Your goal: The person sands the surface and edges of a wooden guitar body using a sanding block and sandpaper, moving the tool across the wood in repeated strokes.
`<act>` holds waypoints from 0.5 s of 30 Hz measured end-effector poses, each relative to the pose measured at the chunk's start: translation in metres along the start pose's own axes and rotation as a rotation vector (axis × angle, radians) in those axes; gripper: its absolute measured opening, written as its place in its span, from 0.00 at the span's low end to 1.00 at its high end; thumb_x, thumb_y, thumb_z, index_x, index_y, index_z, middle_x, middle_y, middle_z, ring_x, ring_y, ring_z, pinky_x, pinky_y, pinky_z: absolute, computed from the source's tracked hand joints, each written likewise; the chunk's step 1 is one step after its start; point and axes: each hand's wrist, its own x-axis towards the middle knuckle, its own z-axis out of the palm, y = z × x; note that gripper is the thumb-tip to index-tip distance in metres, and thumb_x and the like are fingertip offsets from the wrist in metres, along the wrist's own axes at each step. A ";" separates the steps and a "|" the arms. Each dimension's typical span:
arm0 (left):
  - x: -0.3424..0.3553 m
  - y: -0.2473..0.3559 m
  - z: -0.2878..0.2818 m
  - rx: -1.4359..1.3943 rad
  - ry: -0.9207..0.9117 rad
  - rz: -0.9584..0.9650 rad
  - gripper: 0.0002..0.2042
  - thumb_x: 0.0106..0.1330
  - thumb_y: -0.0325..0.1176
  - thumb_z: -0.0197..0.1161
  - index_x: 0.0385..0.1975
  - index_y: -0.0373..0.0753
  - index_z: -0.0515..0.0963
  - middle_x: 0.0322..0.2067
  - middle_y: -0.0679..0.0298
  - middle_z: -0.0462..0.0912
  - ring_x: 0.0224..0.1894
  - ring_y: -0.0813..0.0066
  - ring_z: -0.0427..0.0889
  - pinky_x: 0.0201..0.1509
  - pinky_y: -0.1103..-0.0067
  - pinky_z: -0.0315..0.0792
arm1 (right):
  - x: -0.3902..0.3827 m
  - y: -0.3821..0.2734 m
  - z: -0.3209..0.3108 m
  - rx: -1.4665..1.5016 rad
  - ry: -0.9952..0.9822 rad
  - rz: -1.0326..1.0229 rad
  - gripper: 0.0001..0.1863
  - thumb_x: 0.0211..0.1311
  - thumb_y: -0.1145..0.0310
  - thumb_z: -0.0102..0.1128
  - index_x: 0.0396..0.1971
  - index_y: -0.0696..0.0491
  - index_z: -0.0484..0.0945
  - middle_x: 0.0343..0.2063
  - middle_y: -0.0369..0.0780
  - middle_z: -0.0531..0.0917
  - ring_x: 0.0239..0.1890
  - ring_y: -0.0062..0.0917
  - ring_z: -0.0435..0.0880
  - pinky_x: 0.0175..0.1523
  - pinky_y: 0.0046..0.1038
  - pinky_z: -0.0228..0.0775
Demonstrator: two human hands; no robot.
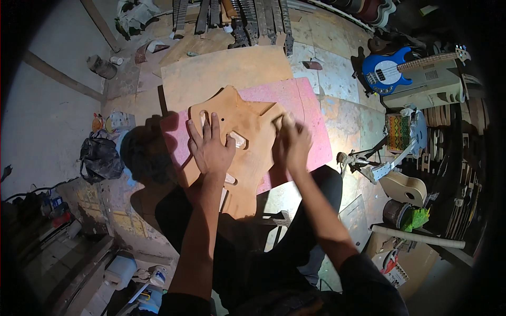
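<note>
Hands on unfinished wooden guitar body at frame centre, lying on a pink foam sheet. Left hand rests flat, fingers spread (grasping nothing). Right hand presses its right edge; grip cannot be determined. 2 cavities visible.

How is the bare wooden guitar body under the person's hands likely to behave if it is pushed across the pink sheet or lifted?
The wooden guitar body looks like a thick, solid slab, so probably stiff, not floppy. It lies flat on the pink sheet, so it should slide rather than roll or tip. The left hand pressing flat suggests it may shift while the right hand works it.
</note>
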 end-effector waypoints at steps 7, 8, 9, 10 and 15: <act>-0.001 -0.005 0.001 0.034 -0.019 -0.028 0.38 0.69 0.49 0.59 0.81 0.49 0.64 0.76 0.58 0.72 0.84 0.40 0.49 0.75 0.51 0.62 | -0.104 -0.023 -0.009 0.084 -0.309 -0.192 0.25 0.64 0.66 0.72 0.63 0.42 0.84 0.62 0.52 0.79 0.57 0.50 0.78 0.62 0.50 0.68; -0.001 -0.005 0.001 0.027 -0.023 -0.030 0.38 0.69 0.49 0.59 0.81 0.49 0.64 0.76 0.58 0.72 0.84 0.40 0.50 0.74 0.51 0.63 | -0.067 -0.010 -0.009 0.051 -0.210 -0.135 0.25 0.66 0.67 0.69 0.64 0.44 0.82 0.61 0.54 0.79 0.58 0.52 0.77 0.62 0.51 0.68; -0.002 -0.005 0.001 0.028 -0.006 -0.023 0.39 0.68 0.49 0.59 0.81 0.48 0.64 0.75 0.57 0.74 0.83 0.39 0.50 0.74 0.51 0.63 | -0.029 0.002 -0.010 0.025 -0.110 -0.071 0.25 0.68 0.67 0.67 0.65 0.46 0.81 0.59 0.56 0.78 0.58 0.53 0.77 0.62 0.52 0.68; -0.001 -0.001 0.001 0.020 0.010 -0.007 0.39 0.68 0.48 0.59 0.82 0.48 0.63 0.74 0.57 0.75 0.83 0.39 0.50 0.74 0.51 0.63 | 0.009 0.017 -0.015 -0.004 -0.009 -0.004 0.24 0.70 0.68 0.65 0.66 0.48 0.80 0.58 0.57 0.78 0.58 0.55 0.76 0.61 0.53 0.68; 0.002 -0.006 0.000 0.010 -0.006 -0.025 0.38 0.68 0.49 0.59 0.80 0.49 0.66 0.75 0.57 0.74 0.83 0.40 0.50 0.74 0.49 0.62 | -0.059 -0.019 -0.009 0.269 -0.135 0.166 0.25 0.70 0.65 0.67 0.66 0.45 0.79 0.61 0.57 0.78 0.59 0.54 0.77 0.61 0.54 0.69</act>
